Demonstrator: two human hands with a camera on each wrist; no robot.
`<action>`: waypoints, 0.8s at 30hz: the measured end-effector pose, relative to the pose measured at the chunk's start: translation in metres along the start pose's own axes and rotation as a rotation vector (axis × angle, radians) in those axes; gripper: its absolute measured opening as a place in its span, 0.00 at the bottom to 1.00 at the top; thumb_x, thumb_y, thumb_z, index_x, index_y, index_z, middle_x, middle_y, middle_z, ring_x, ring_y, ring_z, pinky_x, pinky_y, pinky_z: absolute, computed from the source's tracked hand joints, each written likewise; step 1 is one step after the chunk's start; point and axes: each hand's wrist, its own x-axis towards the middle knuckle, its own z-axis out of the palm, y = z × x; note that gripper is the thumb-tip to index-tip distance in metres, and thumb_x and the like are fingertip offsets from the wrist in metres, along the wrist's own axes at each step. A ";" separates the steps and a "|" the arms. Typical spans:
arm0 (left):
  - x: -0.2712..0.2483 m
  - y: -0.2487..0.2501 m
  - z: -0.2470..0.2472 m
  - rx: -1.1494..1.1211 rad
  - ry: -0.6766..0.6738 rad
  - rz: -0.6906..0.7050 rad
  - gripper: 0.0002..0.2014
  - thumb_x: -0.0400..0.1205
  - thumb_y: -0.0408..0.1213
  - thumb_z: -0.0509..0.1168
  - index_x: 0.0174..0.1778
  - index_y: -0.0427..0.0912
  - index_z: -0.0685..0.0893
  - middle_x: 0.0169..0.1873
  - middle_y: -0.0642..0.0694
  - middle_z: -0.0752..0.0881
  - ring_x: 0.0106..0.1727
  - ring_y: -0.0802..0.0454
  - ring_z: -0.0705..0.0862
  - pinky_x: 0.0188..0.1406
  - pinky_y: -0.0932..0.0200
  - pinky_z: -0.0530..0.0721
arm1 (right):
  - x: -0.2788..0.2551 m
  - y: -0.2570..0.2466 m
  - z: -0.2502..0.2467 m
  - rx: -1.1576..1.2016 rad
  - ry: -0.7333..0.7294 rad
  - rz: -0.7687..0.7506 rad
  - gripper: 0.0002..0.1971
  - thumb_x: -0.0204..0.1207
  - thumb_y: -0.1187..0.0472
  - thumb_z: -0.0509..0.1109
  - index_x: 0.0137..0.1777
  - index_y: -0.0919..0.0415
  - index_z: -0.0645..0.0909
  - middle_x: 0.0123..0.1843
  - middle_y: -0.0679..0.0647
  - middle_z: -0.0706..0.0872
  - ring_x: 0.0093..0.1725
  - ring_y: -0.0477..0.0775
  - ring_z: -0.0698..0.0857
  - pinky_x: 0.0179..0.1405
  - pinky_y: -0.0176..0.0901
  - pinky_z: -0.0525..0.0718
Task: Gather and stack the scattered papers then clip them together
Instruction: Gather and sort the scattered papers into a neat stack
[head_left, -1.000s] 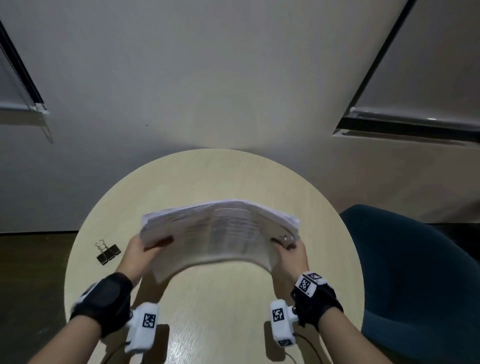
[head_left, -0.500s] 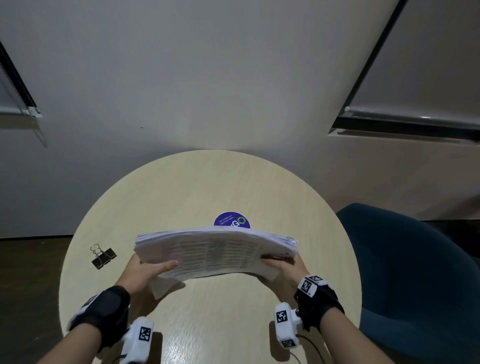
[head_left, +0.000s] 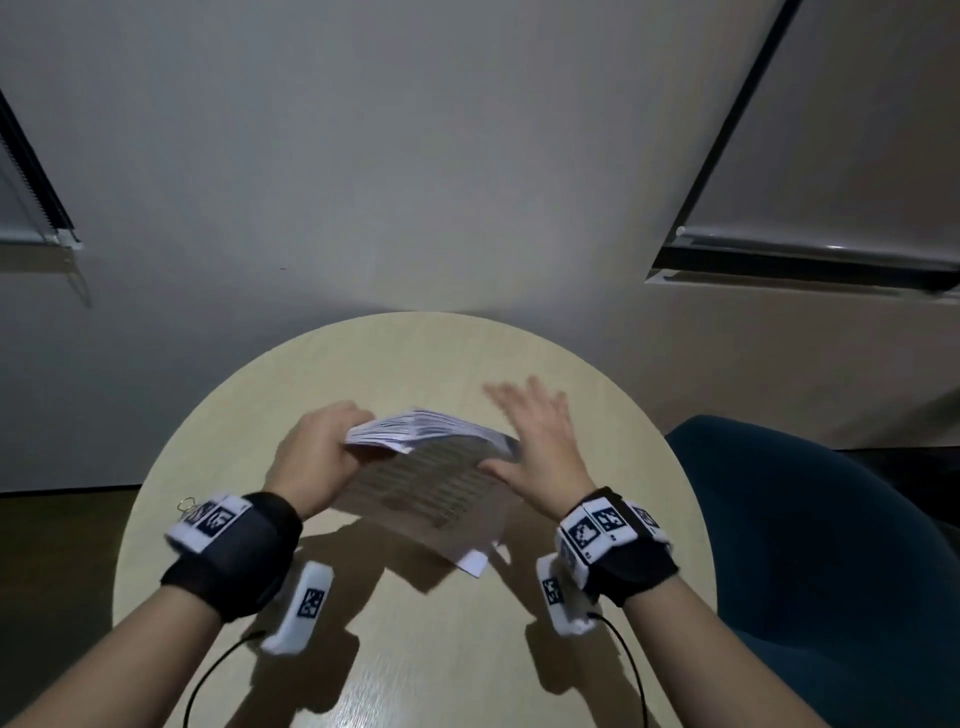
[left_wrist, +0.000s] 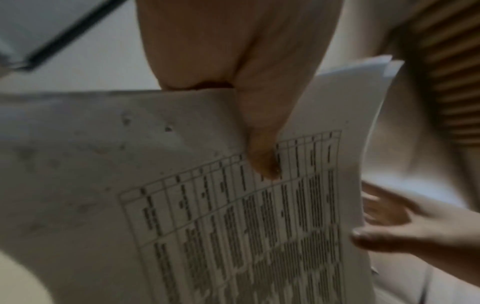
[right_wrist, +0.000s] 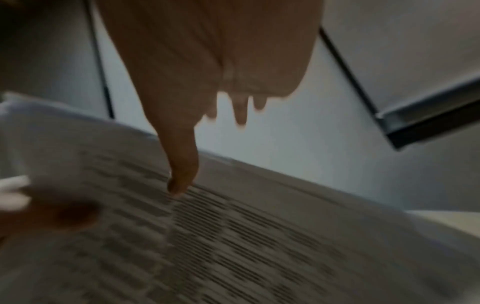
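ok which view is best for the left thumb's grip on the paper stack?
Left wrist: the left thumb presses on the printed top sheet of the paper stack. Head shows only the left hand from behind. Right wrist shows it blurred at the edge.

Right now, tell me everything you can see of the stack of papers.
The stack of papers is a sheaf of thin white sheets printed with dark tables and lines of text, too blurred to read. It is held tilted above the round table, its far edge raised and slightly fanned, one lower corner pointing toward the person. The left hand grips its left edge, thumb on the printed face. The right hand lies open with straight fingers against the right edge. The edges are not yet flush.
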 end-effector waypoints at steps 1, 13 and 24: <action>0.007 0.013 -0.006 0.069 -0.010 0.063 0.18 0.69 0.61 0.58 0.27 0.50 0.80 0.27 0.53 0.76 0.35 0.44 0.80 0.32 0.49 0.77 | 0.004 -0.010 -0.002 0.081 -0.039 -0.051 0.21 0.71 0.53 0.75 0.66 0.48 0.81 0.65 0.51 0.85 0.68 0.53 0.80 0.74 0.55 0.73; -0.019 -0.004 -0.014 -0.776 0.127 -0.330 0.44 0.54 0.53 0.84 0.65 0.49 0.76 0.58 0.54 0.87 0.67 0.49 0.81 0.62 0.56 0.83 | -0.013 0.016 0.035 1.021 0.156 0.549 0.48 0.44 0.34 0.86 0.61 0.65 0.81 0.54 0.57 0.90 0.52 0.54 0.90 0.55 0.53 0.89; -0.061 -0.022 0.056 -0.706 -0.099 -0.535 0.18 0.82 0.24 0.65 0.66 0.44 0.76 0.48 0.56 0.84 0.60 0.49 0.82 0.53 0.62 0.78 | -0.035 0.032 0.063 0.890 -0.111 0.536 0.12 0.67 0.58 0.82 0.48 0.50 0.86 0.42 0.41 0.89 0.44 0.39 0.86 0.46 0.35 0.84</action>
